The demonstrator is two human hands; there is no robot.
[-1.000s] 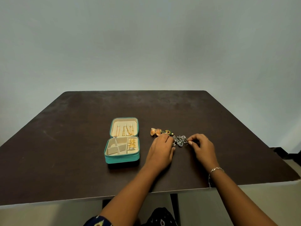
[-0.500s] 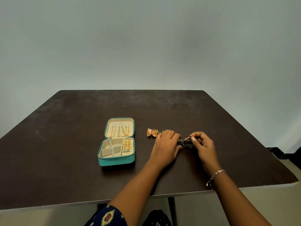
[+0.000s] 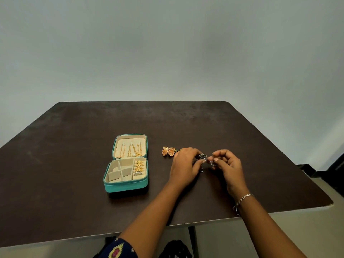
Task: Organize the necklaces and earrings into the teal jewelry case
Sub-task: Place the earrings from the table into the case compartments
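Note:
The teal jewelry case [image 3: 125, 187] lies open on the dark table [image 3: 74, 164]. Gold necklaces [image 3: 131, 150] hang in its lid and gold earrings [image 3: 139, 165] fill its right compartment. Two orange-gold earrings [image 3: 168, 151] lie on the table to the right of the case. My left hand [image 3: 184, 167] and my right hand [image 3: 228, 165] meet just above the table, both pinching a dark silver earring [image 3: 202, 157] between their fingertips. A small piece dangles below my right fingers [image 3: 212, 164].
The table's front edge [image 3: 186, 225] runs close below my forearms. A silver bracelet [image 3: 243, 199] sits on my right wrist. The plain grey wall [image 3: 167, 53] rises behind the table. Something dark [image 3: 325, 168] stands on the floor at the far right.
Both hands have lifted the dark silver earring off the table, and my right hand has drawn slightly away to the right. The case and orange-gold earrings have not moved.

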